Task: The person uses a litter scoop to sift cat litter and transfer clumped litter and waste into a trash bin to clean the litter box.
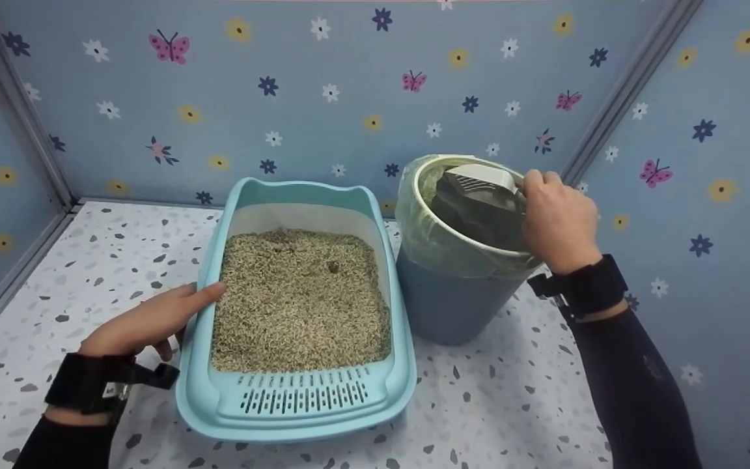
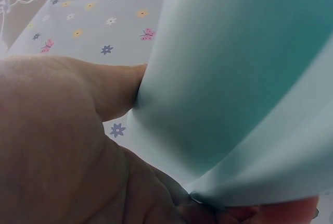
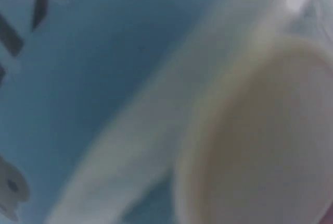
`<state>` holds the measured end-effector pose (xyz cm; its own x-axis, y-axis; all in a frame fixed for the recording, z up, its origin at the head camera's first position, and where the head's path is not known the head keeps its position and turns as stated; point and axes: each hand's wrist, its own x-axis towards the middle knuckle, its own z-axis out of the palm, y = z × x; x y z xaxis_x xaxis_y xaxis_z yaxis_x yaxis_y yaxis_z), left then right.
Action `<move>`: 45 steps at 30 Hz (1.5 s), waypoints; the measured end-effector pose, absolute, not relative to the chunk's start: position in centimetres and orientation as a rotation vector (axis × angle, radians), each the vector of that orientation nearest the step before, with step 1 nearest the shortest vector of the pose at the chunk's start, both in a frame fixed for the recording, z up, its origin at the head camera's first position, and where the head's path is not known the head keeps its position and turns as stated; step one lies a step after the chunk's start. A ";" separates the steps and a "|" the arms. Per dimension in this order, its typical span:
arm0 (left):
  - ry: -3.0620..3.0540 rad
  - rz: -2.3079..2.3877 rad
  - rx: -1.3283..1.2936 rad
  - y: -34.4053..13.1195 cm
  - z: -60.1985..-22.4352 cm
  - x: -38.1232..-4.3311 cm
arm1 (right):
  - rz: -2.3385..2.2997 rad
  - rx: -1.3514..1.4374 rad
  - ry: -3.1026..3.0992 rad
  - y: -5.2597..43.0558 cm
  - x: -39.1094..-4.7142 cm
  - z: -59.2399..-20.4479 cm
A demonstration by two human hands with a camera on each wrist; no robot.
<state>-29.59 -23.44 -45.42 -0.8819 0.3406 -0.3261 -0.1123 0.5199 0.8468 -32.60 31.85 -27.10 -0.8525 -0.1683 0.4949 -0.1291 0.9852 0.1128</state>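
Observation:
My left hand grips the left side of a light-blue litter box, its thumb over the rim and its other fingers underneath. Granular tan litter fills the box, with a small dark clump on top. To the right, my right hand holds a white slotted litter scoop inside the mouth of a blue-grey bin. The handle is mostly hidden by the fingers. A translucent bag lines the bin and folds over its rim. The right wrist view is blurred by a pale rounded shape close up.
Box and bin stand side by side on a white speckled surface. Behind them rises a blue panel with flowers and butterflies, and another panel borders the right side. Metal posts join the panels at the corners.

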 end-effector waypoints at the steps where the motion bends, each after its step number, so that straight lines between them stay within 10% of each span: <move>1: 2.306 1.335 0.183 -23.4 -45.4 -29.6 | -0.094 0.218 -2.591 31.9 -32.6 -27.2; 45: 2.302 1.336 0.181 -23.4 -45.4 -29.6 | 0.396 0.168 -2.581 31.1 -30.3 -26.6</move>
<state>-29.55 -23.38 -45.40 -0.8808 0.3395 -0.3299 -0.1180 0.5175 0.8475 -30.32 31.11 -26.56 -0.8575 -0.0422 0.5127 -0.1940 0.9496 -0.2463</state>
